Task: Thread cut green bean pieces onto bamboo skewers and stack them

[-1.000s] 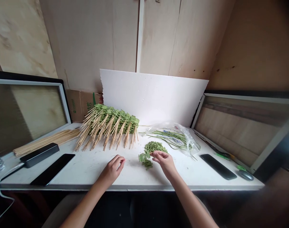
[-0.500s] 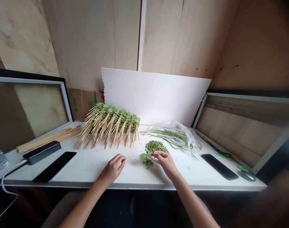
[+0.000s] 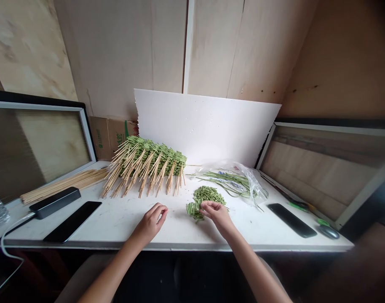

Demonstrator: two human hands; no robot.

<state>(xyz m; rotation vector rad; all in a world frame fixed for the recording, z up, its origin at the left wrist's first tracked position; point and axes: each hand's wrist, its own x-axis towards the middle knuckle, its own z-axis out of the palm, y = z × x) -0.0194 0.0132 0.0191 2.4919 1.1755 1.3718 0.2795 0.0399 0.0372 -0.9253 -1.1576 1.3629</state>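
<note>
My left hand (image 3: pixel 153 221) is closed in a pinch over the front of the table, on the end of a thin bamboo skewer that is barely visible against the white top. At the skewer's other end sits a row of short green stem pieces (image 3: pixel 191 208), side by side; they look like cut garlic scapes. My right hand (image 3: pixel 216 213) pinches at the right end of this row, its fingertips hiding the piece between them. Just behind it lies a heap of loose cut pieces (image 3: pixel 208 193).
Filled skewers (image 3: pixel 157 153) are stacked at the back left, bare ends forward. Bare skewers (image 3: pixel 66 184) lie left, near a black box (image 3: pixel 55 202) and a phone (image 3: pixel 74 221). Long stems (image 3: pixel 224 180) rest in a plastic bag (image 3: pixel 249 179); another dark phone-like slab (image 3: pixel 292 220) lies right.
My right hand has shifted slightly left against the row of green pieces. My left hand stays nearly in place, still pinched.
</note>
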